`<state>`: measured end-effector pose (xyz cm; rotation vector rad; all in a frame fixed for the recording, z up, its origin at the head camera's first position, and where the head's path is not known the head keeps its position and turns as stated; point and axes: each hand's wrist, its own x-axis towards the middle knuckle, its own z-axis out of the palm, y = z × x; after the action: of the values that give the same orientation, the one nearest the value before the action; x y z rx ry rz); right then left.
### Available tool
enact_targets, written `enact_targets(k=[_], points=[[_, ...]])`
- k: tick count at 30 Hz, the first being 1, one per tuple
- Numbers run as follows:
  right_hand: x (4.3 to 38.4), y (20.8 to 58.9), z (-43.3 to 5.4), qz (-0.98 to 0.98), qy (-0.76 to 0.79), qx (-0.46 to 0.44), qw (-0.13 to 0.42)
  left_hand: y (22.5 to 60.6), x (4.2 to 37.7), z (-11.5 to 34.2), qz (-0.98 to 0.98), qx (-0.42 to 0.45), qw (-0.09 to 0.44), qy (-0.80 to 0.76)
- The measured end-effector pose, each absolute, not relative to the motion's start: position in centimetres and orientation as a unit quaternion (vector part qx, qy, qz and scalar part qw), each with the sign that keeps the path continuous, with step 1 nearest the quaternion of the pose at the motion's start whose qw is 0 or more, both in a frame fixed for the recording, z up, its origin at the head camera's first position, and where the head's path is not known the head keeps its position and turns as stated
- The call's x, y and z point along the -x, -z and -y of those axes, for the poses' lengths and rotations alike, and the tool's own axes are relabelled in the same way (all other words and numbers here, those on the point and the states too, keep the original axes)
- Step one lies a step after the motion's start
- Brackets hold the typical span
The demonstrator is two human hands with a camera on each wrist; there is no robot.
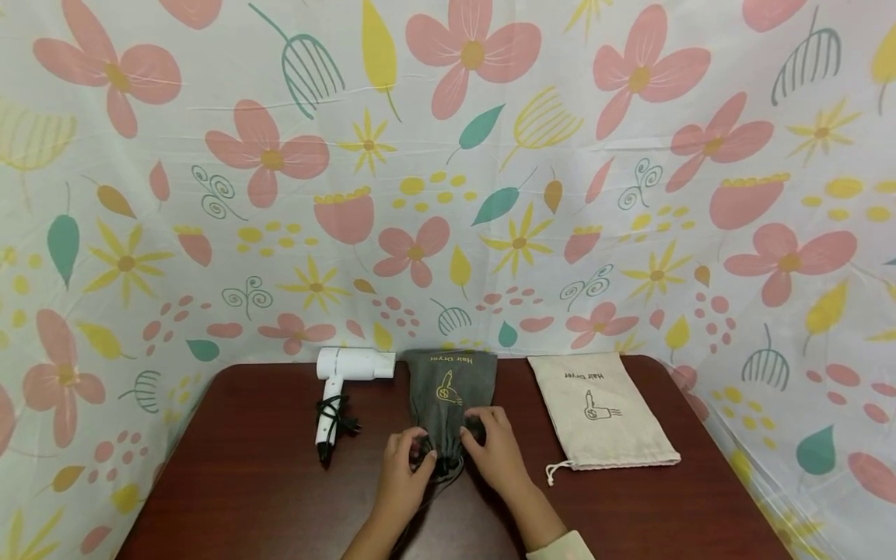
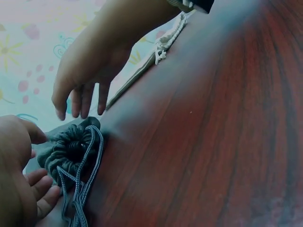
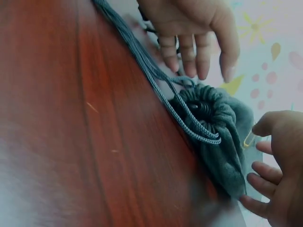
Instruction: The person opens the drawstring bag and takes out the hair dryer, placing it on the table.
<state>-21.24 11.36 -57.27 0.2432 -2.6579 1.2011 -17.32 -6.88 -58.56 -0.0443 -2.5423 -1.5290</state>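
Note:
A dark grey drawstring bag (image 1: 442, 389) printed "Hair Dryer" lies on the table, its gathered mouth facing me. Inside the puckered opening (image 3: 201, 109) something black and ridged shows; most of it is hidden by the cloth. Long grey cords (image 2: 97, 156) trail from the mouth. My left hand (image 1: 406, 467) is at the left side of the mouth, fingers loosely bent and pinching nothing. On the other side, my right hand (image 1: 498, 455) stays beside the bag with its fingers relaxed and apart, fingertips close to the cloth in the right wrist view.
To the left lies a white hair dryer (image 1: 353, 364), its black cord (image 1: 336, 412) wrapped round the handle. A cream drawstring bag (image 1: 605, 412) with the same print lies flat to the right. Behind the dark wooden table (image 1: 266, 498) hangs a floral curtain (image 1: 490, 155).

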Motion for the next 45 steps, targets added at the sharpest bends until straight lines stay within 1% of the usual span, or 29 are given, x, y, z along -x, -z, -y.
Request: enact_targets(k=[3, 6, 12, 17, 25, 33, 41, 45], points=[[20.6, 57.2, -11.4, 0.902, -0.414, -0.076, 0.098, 58.7, 17.1, 7.0, 0.857, 0.015, 0.072, 0.511], [20.1, 57.1, -11.3, 0.900, -0.425, -0.068, 0.071, 58.7, 16.9, 7.0, 0.859, 0.016, 0.058, 0.509], [18.9, 57.4, -10.9, 0.897, -0.436, -0.073, 0.011, 58.9, 16.6, 6.7, 0.857, 0.000, 0.064, 0.511], [18.5, 57.7, -10.6, 0.892, -0.445, -0.078, -0.007, 59.4, 16.8, 6.4, 0.858, -0.005, 0.075, 0.508], [18.4, 58.6, -10.3, 0.877, -0.474, -0.073, -0.009, 59.9, 16.9, 6.0, 0.867, -0.021, 0.073, 0.492], [18.3, 59.3, -9.6, 0.875, -0.480, -0.066, 0.012, 60.0, 16.9, 5.6, 0.873, -0.025, 0.087, 0.480], [18.3, 59.3, -9.3, 0.875, -0.479, -0.062, 0.018, 60.1, 16.9, 5.6, 0.870, -0.031, 0.102, 0.481], [18.3, 59.4, -9.2, 0.873, -0.483, -0.056, 0.036, 60.0, 16.9, 5.4, 0.871, -0.034, 0.110, 0.478]])
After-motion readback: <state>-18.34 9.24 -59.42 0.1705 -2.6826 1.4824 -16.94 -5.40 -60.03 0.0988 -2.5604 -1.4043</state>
